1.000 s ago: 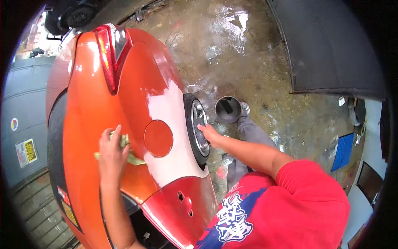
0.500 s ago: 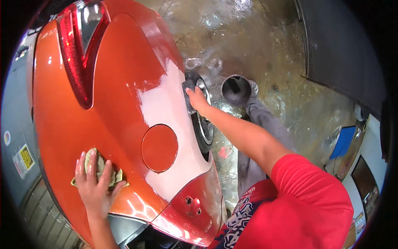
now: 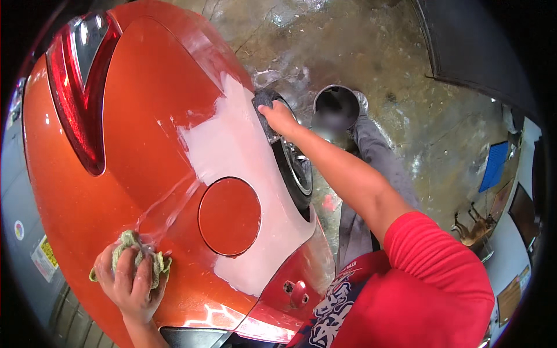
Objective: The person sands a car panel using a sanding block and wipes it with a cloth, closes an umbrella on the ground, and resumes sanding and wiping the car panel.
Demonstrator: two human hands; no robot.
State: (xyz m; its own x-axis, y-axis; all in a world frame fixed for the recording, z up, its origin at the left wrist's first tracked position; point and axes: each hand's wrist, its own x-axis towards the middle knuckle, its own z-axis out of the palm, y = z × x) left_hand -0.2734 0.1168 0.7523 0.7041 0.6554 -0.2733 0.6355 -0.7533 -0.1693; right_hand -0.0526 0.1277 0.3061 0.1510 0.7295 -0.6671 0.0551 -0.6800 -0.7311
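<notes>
My left hand [image 3: 125, 283] is closed around a crumpled greenish-yellow cloth [image 3: 129, 239], pressed against the orange car panel [image 3: 154, 87]. Milky wet streaks [image 3: 165, 209] run from the cloth up to a pale pink-white patch [image 3: 232, 142]. At the outer edge of that patch, above the rear wheel [image 3: 300, 174], my right hand [image 3: 281, 119] grips a dark grey sanding block or pad [image 3: 264, 97]; its exact kind is not clear. Between my hands lies the round fuel flap [image 3: 230, 216], still orange.
A red tail light [image 3: 75, 110] is at the upper left. A dark bucket [image 3: 336, 110] stands on the wet floor [image 3: 400, 69] beside my leg [image 3: 386, 151]. A brown dog [image 3: 474, 227] lies at the right near a blue mat [image 3: 494, 167]. A dark panel [image 3: 470, 52] borders the upper right.
My left fingers have curled from lying flat to bunching the cloth. Milky streaks now show on the panel above it. My right hand stays by the wheel arch, and the view has shifted.
</notes>
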